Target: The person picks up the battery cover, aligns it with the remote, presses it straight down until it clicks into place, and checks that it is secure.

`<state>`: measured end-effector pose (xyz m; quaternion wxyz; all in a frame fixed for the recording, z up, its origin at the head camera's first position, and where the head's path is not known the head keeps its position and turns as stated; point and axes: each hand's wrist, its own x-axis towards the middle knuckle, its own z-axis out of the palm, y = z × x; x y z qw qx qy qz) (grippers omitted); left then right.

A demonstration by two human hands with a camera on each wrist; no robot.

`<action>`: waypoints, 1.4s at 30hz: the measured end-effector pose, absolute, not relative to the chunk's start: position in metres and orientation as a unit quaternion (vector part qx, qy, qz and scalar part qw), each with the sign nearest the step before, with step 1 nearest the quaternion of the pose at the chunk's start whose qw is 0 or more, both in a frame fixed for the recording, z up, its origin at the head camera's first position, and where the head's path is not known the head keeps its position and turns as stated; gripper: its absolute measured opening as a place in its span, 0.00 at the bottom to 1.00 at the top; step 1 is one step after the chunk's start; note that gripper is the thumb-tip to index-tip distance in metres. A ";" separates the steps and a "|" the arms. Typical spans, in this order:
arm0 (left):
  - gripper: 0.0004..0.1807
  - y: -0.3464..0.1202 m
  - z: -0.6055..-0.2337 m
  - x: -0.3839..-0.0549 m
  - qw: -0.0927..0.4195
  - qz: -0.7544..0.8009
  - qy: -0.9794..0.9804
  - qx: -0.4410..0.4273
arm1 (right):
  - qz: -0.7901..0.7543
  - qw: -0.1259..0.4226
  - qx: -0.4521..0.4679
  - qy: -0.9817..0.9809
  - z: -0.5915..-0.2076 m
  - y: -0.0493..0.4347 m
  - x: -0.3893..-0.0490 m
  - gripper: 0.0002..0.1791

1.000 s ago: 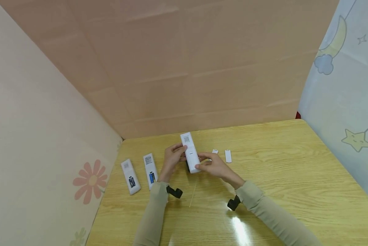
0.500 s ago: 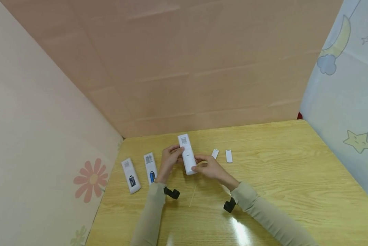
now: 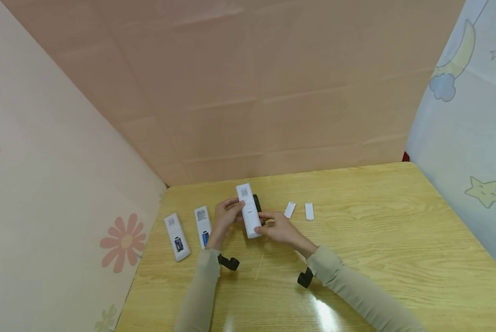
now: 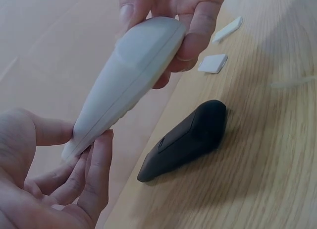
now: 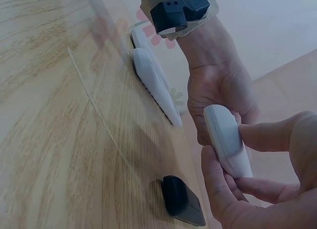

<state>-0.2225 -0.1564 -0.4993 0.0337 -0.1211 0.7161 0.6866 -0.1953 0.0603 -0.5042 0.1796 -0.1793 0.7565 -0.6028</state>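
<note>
Left grip [image 3: 224, 218] and right grip [image 3: 279, 227] pinch opposite edges of the white remote control [image 3: 249, 216], raised above the worktop [image 3: 376, 230]. An uneven pinch could let it slip onto the black remote control [image 4: 187, 140] beneath.

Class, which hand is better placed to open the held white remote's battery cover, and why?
Probably the right hand: its thumb is by the battery cover at the lower end of the white remote, while the left hand grips higher up. Two loose covers also lie nearer the right hand.
</note>
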 end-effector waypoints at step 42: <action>0.24 -0.194 -0.510 -0.209 0.021 0.629 0.763 -0.150 | -0.585 0.157 -0.148 0.782 -0.515 0.021 -0.187 0.27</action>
